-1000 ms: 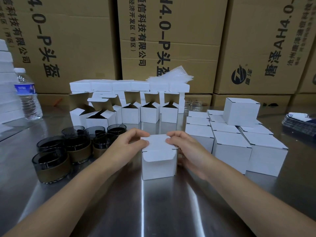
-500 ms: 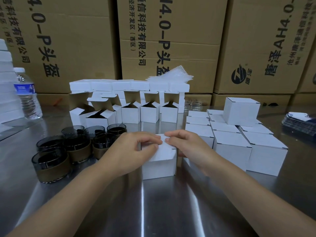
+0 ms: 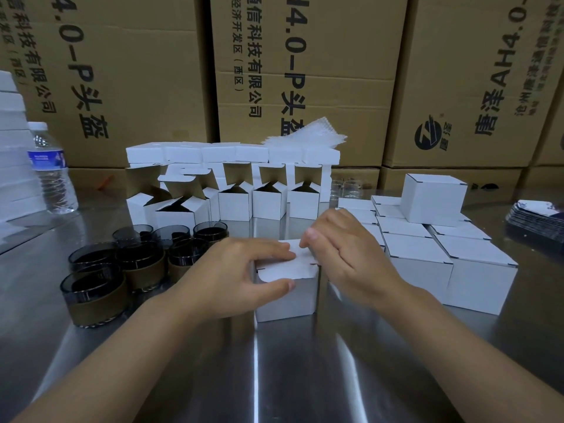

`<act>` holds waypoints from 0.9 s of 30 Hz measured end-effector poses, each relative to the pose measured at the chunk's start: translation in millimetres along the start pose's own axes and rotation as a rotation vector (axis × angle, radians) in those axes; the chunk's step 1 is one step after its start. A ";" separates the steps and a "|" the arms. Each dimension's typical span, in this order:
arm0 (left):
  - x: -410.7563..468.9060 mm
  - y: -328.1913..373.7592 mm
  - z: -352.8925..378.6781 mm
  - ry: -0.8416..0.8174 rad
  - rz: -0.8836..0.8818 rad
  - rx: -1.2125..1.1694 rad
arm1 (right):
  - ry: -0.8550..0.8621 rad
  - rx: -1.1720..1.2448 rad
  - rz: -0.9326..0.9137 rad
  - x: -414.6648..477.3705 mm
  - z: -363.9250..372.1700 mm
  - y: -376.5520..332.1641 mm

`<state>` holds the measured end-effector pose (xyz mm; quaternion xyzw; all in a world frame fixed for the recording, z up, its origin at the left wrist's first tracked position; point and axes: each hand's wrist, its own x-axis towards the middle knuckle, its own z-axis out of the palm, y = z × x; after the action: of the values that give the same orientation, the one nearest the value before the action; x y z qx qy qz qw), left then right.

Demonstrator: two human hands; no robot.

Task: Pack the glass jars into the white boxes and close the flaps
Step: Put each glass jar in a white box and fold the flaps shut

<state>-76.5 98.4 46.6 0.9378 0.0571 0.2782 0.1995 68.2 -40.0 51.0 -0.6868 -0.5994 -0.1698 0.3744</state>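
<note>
A small white box [image 3: 290,297] stands on the steel table [image 3: 274,377] in front of me, its top flap folded down with the tuck tab at the front edge. My left hand [image 3: 232,276] grips the box, fingers on the lid and thumb against the front face. My right hand [image 3: 345,254] is at the box's right top edge, fingertips curled onto the lid. Several dark glass jars [image 3: 97,288] with brown bands cluster at the left. The box's contents are hidden.
Open white boxes [image 3: 268,199] stand in a row behind, with flat ones stacked on top. Closed white boxes [image 3: 451,264] fill the right side. A water bottle [image 3: 52,172] stands far left, cards [image 3: 537,218] lie far right, and brown cartons [image 3: 305,71] wall the back.
The lid flap came down from half raised to lying on the box top. My left hand slid over the lid and front, and my right hand moved to the box's right top edge.
</note>
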 end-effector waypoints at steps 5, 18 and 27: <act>0.2 0.2 0.6 0.001 -0.014 -0.027 | -0.053 -0.090 -0.106 -2.5 -9.2 1.9; 1.1 -6.4 9.1 0.098 -0.083 -0.200 | -0.031 -0.089 -0.192 1.5 -20.6 2.7; 2.4 -5.9 15.6 0.202 -0.108 -0.393 | -0.145 0.452 0.180 7.3 -22.4 8.4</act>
<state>-66.0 99.0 33.5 0.8439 0.0718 0.3655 0.3862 82.6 -50.9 68.2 -0.6467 -0.5838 0.0525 0.4881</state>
